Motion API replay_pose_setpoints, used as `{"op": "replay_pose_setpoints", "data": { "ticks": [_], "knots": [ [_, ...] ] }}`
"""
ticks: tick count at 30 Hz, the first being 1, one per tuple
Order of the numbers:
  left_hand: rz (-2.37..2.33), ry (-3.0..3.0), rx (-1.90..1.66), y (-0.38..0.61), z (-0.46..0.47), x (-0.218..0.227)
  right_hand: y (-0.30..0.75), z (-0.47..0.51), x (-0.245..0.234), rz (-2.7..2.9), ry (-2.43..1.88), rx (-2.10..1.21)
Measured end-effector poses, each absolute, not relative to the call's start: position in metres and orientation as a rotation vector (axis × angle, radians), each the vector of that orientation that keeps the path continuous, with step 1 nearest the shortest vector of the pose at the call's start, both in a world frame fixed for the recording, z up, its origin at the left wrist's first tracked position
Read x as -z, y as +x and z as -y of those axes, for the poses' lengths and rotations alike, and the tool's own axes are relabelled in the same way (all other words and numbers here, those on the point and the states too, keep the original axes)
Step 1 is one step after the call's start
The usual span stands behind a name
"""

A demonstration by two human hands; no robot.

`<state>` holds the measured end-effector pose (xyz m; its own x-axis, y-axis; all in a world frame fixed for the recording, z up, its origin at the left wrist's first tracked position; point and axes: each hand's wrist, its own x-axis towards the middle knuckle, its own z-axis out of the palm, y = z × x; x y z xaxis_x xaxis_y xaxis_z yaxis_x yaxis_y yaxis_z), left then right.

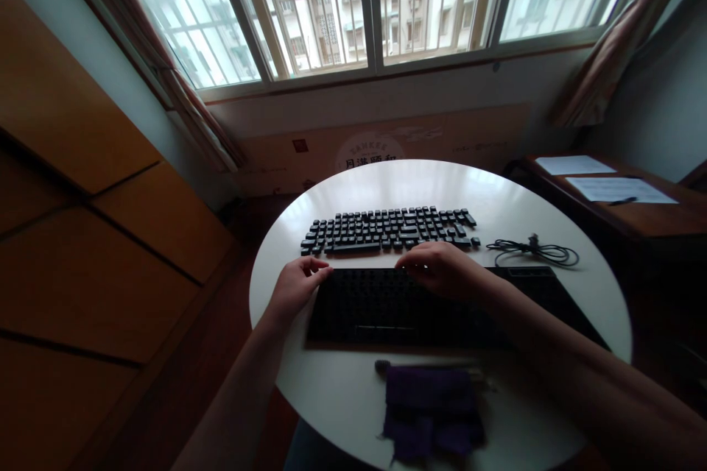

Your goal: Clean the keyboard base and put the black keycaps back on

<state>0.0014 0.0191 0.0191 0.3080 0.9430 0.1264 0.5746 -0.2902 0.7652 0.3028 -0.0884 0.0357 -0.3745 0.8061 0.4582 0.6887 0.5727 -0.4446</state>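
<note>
A black keyboard [381, 309], its keycaps off over most of what shows, lies across the white round table. At its far left corner is my left hand [298, 283], thumb and forefinger closed on the edge. My right hand [442, 265] is over the keyboard's far edge, fingers pinched together; whatever they hold is too small and dark to make out. Loose black keycaps [387, 229] are set out in keyboard order just beyond, close to my right fingertips. My right forearm covers part of the keyboard's right side.
A coiled black cable [544, 252] rests on the table [353, 427] at the right. Nearer me lie a purple cloth [434, 408] and a thin brush-like tool [382, 366], partly under it. Papers [618, 190] and a pen [623, 201] are on a brown side table.
</note>
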Motion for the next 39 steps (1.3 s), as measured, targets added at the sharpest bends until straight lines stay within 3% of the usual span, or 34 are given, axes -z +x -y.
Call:
{"op": "replay_pose_setpoints", "data": {
  "ticks": [39],
  "knots": [
    [-1.211,1.903,-0.539,0.0,-0.028,-0.036,0.303,0.087,-0.033,2.17,-1.193,-0.238]
  ]
}}
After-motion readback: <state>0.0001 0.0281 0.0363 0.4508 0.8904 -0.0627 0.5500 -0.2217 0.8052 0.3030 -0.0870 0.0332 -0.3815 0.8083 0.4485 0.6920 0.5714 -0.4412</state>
